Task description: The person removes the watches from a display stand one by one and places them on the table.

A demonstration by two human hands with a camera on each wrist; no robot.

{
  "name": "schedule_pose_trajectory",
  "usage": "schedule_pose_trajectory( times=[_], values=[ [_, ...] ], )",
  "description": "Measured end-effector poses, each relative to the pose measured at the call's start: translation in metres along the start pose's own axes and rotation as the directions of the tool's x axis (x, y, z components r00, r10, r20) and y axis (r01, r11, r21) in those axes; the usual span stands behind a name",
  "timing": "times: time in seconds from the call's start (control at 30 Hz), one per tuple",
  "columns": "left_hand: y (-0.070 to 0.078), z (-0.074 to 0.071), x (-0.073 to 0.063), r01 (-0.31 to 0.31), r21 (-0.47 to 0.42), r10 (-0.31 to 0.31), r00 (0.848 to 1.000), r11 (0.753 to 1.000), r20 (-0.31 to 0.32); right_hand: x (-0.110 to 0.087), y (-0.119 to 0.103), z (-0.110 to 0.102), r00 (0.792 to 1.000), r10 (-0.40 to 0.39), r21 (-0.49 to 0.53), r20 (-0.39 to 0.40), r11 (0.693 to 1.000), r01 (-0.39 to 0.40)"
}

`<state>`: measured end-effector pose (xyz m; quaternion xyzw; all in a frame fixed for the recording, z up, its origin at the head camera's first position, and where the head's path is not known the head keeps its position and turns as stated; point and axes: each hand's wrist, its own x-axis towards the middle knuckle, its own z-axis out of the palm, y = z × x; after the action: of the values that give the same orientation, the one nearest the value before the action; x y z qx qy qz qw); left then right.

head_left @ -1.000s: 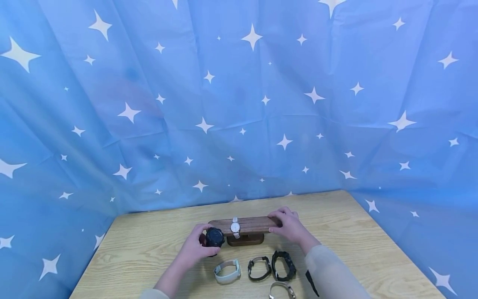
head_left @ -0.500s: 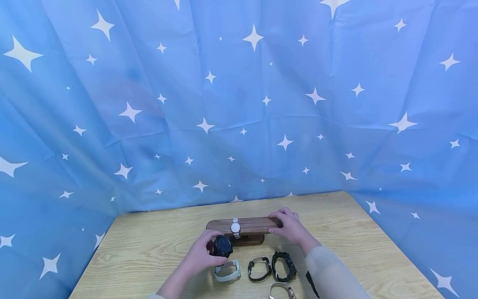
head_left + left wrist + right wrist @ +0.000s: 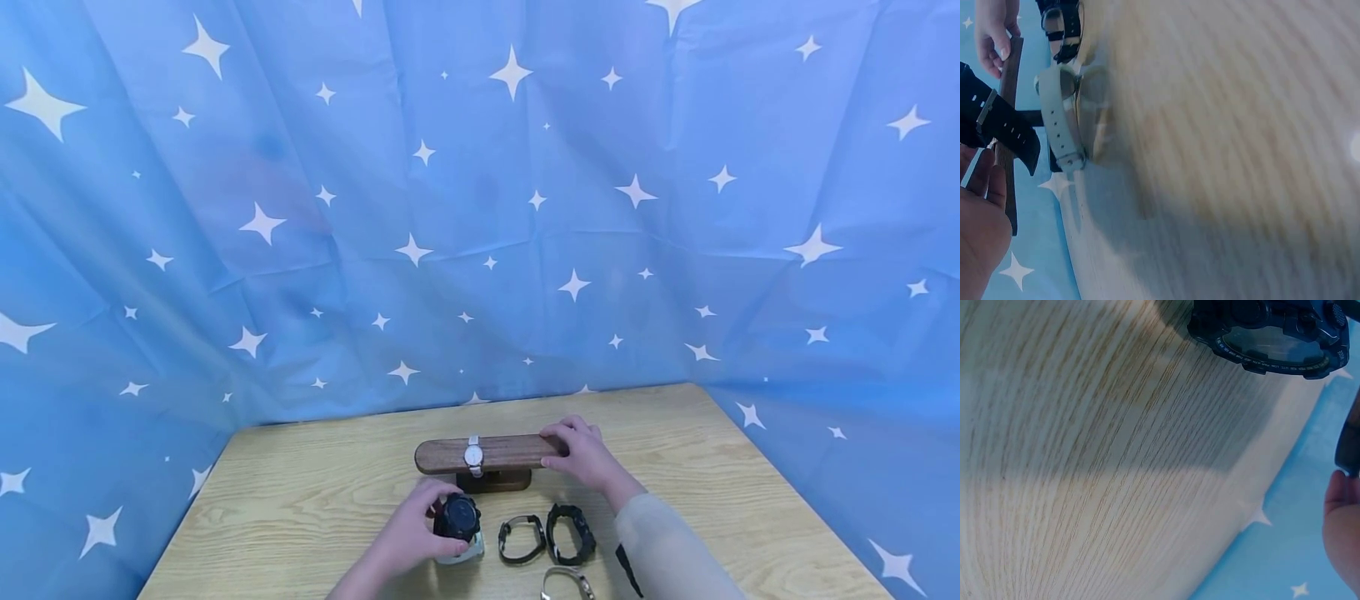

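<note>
My left hand (image 3: 414, 529) grips a black watch (image 3: 457, 517) with a round dial, held in front of the wooden watch stand (image 3: 442, 457). In the left wrist view the black watch's strap (image 3: 1013, 134) hangs down, its holes and buckle showing. A pale mint watch (image 3: 471, 552) lies on the table just beyond the held watch, partly hidden by it in the head view. My right hand (image 3: 585, 454) holds the right end of the stand's bar, thumb in front and fingers over the top. A white watch (image 3: 473, 456) is wrapped around the bar left of its middle.
Right of the mint watch lie a slim dark watch (image 3: 522, 539) and a chunky black watch (image 3: 570, 533). A silver metal watch (image 3: 567, 582) is nearer, cut off by the frame's bottom. A starry blue cloth (image 3: 480, 208) hangs behind the wooden table (image 3: 300, 483).
My left hand has drawn the black watch off the stand's left end, then toward me and to the right, over the mint watch. The right hand has stayed on the bar.
</note>
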<state>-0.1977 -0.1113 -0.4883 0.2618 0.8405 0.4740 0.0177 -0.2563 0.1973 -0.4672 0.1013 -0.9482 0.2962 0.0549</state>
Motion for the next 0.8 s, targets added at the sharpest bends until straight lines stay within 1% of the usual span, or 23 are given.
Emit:
schedule_pose_trajectory(
  times=[0.07,0.17,0.3,0.43,0.57,0.67,0.8],
  values=[
    [0.002,0.003,-0.001,0.007,-0.002,-0.007,1.000,1.000,0.009,0.000,0.000,0.000,1.000,0.002,0.001,0.000,1.000,-0.002],
    [0.005,0.007,-0.002,0.001,0.002,-0.001,1.000,1.000,0.023,0.000,0.001,0.001,1.000,0.000,0.000,-0.001,1.000,0.000],
    [0.006,0.014,-0.004,-0.043,0.006,0.043,0.999,0.999,0.029,0.000,0.001,0.001,1.000,0.001,-0.001,-0.002,1.000,-0.001],
    [0.008,0.020,-0.006,-0.061,0.021,0.060,0.997,0.998,0.037,0.000,0.001,0.001,1.000,0.000,0.003,0.001,1.000,0.000],
    [0.012,0.022,-0.007,-0.073,0.020,0.072,0.997,0.997,0.041,0.000,0.001,0.001,1.000,0.004,0.011,0.004,1.000,-0.004],
    [0.016,0.023,-0.006,-0.100,0.004,0.100,0.994,0.995,0.041,0.000,0.001,0.002,1.000,0.004,0.005,0.001,1.000,-0.004],
    [0.019,0.026,-0.006,-0.130,0.005,0.129,0.990,0.992,0.056,0.001,0.002,0.003,1.000,-0.005,-0.010,-0.012,1.000,0.004]
  ],
)
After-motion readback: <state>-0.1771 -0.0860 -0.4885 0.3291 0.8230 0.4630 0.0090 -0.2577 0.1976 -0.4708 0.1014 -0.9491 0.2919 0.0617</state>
